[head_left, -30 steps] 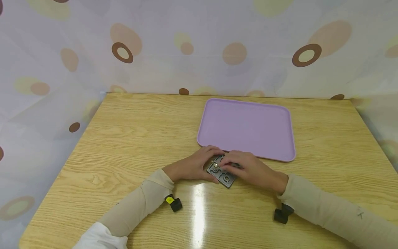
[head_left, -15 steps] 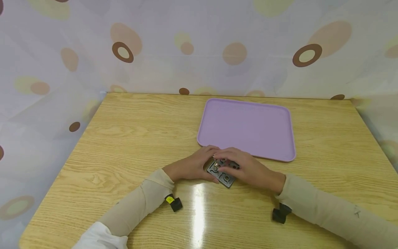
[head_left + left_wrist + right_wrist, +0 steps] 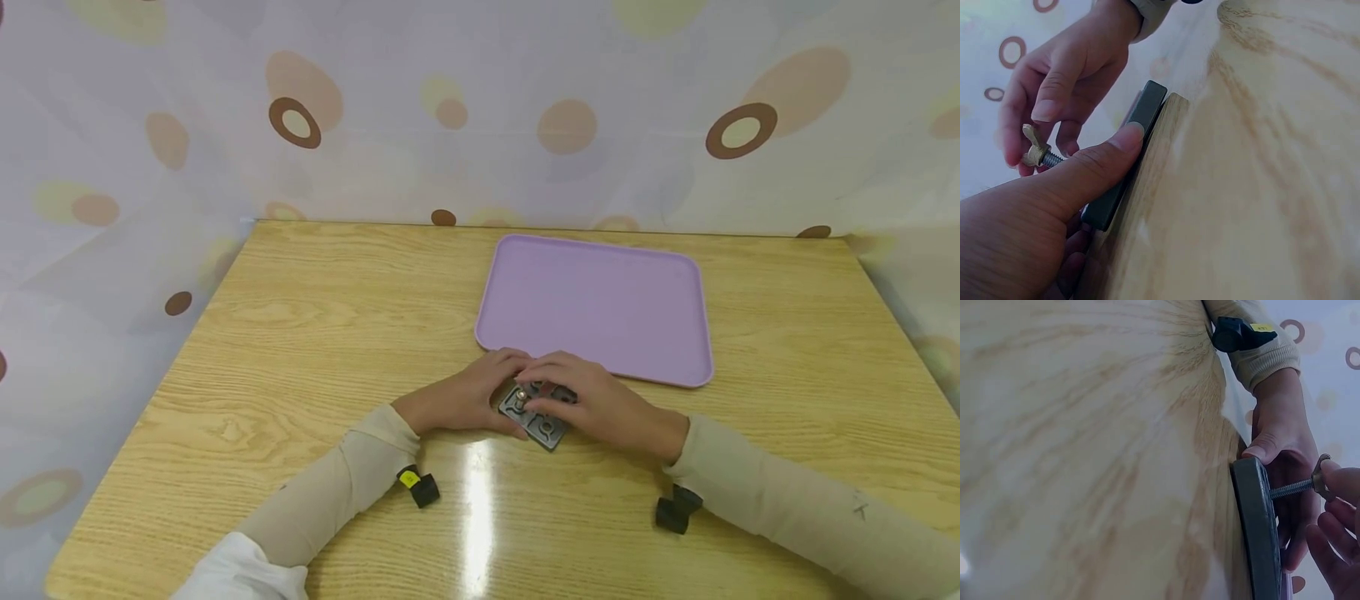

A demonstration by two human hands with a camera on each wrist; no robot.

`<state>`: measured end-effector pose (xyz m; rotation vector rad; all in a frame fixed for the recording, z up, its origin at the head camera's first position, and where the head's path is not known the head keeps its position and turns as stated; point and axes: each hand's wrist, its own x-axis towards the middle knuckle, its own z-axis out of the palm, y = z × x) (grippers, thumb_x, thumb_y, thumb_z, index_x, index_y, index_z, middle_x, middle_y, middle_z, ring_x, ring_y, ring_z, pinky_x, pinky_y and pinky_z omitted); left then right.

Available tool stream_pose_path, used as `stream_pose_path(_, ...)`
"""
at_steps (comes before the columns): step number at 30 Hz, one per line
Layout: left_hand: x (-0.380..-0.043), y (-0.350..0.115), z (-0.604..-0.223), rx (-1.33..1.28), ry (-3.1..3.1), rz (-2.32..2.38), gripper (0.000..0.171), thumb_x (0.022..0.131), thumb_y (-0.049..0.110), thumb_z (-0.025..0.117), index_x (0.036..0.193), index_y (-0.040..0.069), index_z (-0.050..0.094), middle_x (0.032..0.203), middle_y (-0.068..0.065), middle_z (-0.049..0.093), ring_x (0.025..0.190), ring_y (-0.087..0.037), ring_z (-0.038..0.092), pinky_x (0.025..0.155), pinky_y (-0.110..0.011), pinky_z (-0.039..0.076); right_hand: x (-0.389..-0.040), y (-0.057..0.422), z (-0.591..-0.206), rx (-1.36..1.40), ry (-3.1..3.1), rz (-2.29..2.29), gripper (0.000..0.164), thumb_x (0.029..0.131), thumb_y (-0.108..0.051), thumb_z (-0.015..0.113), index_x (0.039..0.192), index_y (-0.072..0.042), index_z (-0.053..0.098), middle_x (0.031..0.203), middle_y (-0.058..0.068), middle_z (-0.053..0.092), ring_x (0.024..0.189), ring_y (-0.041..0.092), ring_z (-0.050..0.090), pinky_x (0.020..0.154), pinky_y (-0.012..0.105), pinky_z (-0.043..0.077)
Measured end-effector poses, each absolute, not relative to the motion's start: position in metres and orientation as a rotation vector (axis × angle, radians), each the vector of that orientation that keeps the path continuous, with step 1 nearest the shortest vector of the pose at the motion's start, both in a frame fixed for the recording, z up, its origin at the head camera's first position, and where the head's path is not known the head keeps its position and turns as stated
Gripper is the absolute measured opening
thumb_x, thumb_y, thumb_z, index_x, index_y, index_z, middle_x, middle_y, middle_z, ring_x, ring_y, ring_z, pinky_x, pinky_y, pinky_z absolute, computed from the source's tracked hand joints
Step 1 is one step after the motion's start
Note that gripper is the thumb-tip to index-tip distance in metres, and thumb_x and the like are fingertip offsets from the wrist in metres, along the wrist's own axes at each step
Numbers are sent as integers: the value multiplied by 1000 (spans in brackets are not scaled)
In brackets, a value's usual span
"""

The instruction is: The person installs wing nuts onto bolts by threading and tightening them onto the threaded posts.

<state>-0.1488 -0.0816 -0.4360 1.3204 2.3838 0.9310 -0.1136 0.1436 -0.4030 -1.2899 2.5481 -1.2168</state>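
A grey metal plate with raised ridges and round holes lies on the table. My left hand grips it, thumb at the near edge and fingers at the far one. A threaded bolt rises from the plate, topped by a brass-coloured wing nut. Around that wing nut curl the fingers of my right hand; in the right wrist view a fingertip touches one wing. The left wrist view has the right thumb slightly apart from it. Part of the plate is hidden under my right hand.
A lilac tray lies just beyond the hands, its near edge close to the fingers. The wooden table ends at a patterned curtain behind and at both sides.
My right hand has shifted slightly left, and its fingers have opened and moved around the wing nut. My left hand and the plate have stayed in place.
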Motion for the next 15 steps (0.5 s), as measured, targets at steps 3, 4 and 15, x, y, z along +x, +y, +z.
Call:
stream_pose_path(3, -149, -82, -435, 1328, 2381, 947, 86, 71, 49, 76, 140, 15, 37, 137, -1, 36, 126, -11, 31, 106, -28, 25, -114, 145, -403, -1275, 2579, -1180, 34, 88, -24, 65, 119, -12, 61, 120, -5, 57, 106, 10, 53, 87, 30, 47)
stream_pose_path(4, -149, -82, -435, 1330, 2385, 947, 86, 71, 49, 76, 140, 14, 36, 137, -1, 36, 126, -10, 31, 106, -28, 25, -114, 145, -402, -1269, 2584, -1177, 33, 88, -24, 65, 119, -13, 62, 119, -6, 57, 105, 9, 53, 87, 30, 47)
stream_pose_path(15, -150, -82, -437, 1353, 2367, 977, 85, 71, 47, 77, 139, 15, 37, 138, -1, 36, 126, -10, 30, 106, -28, 25, -117, 148, -408, -1365, 2619, -1261, 21, 88, -9, 64, 108, -15, 66, 107, -7, 62, 98, 9, 57, 80, 28, 49)
